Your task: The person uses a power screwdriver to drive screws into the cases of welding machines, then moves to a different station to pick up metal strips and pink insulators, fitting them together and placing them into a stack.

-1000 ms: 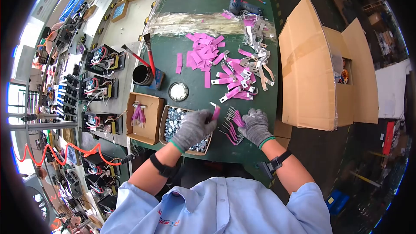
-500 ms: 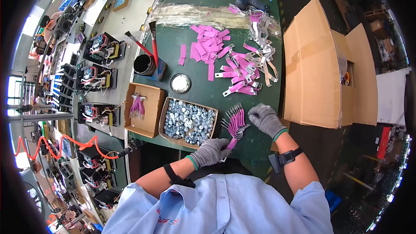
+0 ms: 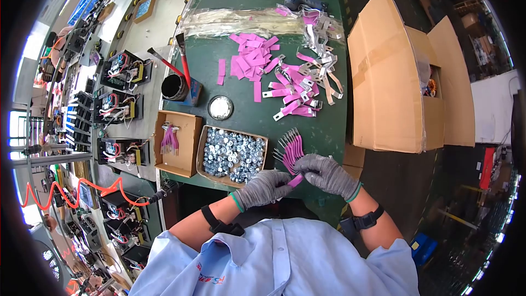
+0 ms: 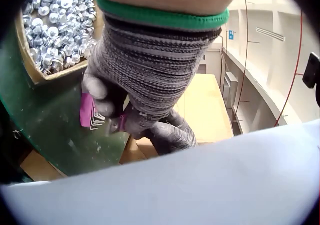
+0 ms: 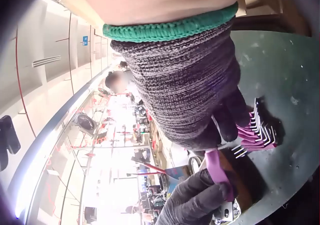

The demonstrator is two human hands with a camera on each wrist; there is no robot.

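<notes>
Both hands wear grey knit gloves with green cuffs and meet near the table's front edge. My left hand (image 3: pixel 265 188) pinches a metal strip in a purple sleeve (image 3: pixel 296 181). Its bare metal end shows below the left fingers in the right wrist view, where the purple sleeve (image 5: pixel 217 166) runs up to the right fingertips. My right hand (image 3: pixel 330 176) has its fingers curled at the upper end of that strip. Just beyond the hands, a neat row of similar purple-sleeved strips (image 3: pixel 291 149) lies on the green table, bent ends fanned out.
Left of the row stands a box of shiny metal fasteners (image 3: pixel 233 153), beside a cardboard tray (image 3: pixel 189 142) with a few sleeved strips. Farther back lie loose purple sleeves (image 3: pixel 252 57), a pile of strips (image 3: pixel 298 90) and a round tin (image 3: pixel 220 108). A large carton (image 3: pixel 386 82) stands right.
My left hand has drawn the strip from beside the fastener box down toward the body. The right hand moved off the row, then came in left to the strip.
</notes>
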